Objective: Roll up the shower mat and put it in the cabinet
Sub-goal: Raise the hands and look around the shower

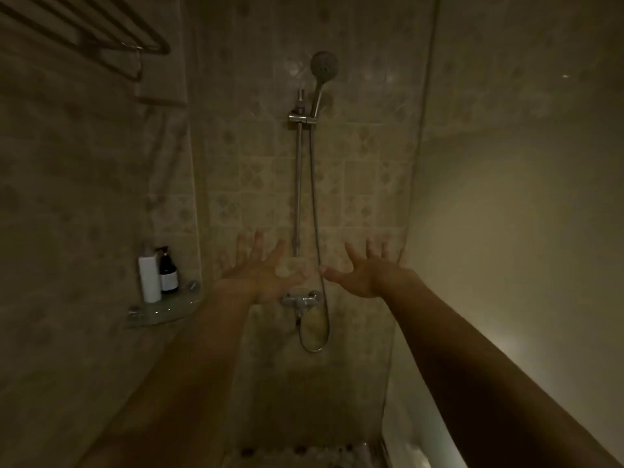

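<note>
I face a dim tiled shower stall with both arms stretched out ahead. My left hand (261,270) is open, fingers spread, palm turned up, holding nothing. My right hand (369,271) is open too, fingers spread, next to the edge of the glass screen. At the very bottom of the view a strip of the shower mat (304,450) shows on the floor, pale with dark round spots; most of it is out of frame. No cabinet is in view.
A hand shower (324,67) hangs on a rail above the mixer tap (302,301), its hose looping below. A glass corner shelf (162,307) at left holds a white bottle (149,276) and a dark bottle (167,270). A towel rack (84,32) is upper left; a glass screen (415,197) stands at right.
</note>
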The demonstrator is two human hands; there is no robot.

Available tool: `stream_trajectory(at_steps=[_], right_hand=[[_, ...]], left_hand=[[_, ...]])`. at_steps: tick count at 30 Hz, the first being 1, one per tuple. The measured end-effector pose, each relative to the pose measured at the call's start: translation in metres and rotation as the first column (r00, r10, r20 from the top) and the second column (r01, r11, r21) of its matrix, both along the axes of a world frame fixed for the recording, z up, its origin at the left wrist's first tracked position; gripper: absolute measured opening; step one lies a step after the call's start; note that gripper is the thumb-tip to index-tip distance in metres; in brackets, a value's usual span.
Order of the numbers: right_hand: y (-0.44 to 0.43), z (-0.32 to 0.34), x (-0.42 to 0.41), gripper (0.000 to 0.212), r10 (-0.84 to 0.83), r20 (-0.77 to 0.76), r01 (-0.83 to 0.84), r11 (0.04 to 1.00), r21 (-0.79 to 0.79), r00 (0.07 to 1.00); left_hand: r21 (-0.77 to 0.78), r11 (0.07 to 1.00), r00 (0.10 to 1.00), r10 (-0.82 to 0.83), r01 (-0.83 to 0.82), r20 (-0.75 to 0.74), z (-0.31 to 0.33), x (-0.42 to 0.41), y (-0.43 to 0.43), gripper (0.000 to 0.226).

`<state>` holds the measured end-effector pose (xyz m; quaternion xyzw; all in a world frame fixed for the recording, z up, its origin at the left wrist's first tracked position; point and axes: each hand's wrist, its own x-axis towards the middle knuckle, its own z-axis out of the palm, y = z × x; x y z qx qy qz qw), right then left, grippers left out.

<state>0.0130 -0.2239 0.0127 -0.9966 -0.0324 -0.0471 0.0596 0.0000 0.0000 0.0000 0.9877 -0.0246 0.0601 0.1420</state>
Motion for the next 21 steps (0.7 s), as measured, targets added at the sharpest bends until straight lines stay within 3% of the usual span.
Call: stream_trajectory(at_steps=[3,11,21], right_hand=[[-0.023,0.005,0.051,0.110,0.010,0.030,-0.007,0.997,-0.075,0.999],[-0.070,0.013,0.179,0.117,0.085,0.027,-0.083,0.995,-0.054,0.996],[-0.038,-0.002,0.310,0.111,0.229,0.001,-0.228,0.973,-0.023,0.974]], left_hand=[[0.043,0.998,0.998,0.052,-0.054,0.041,0.003,0.049,-0.025,0.107],[0.016,0.991,0.989,0.133,-0.134,0.057,-0.005,0.167,-0.061,0.107],[0.024,0.960,0.958,0.276,-0.279,0.078,-0.028,0.276,-0.042,0.117]])
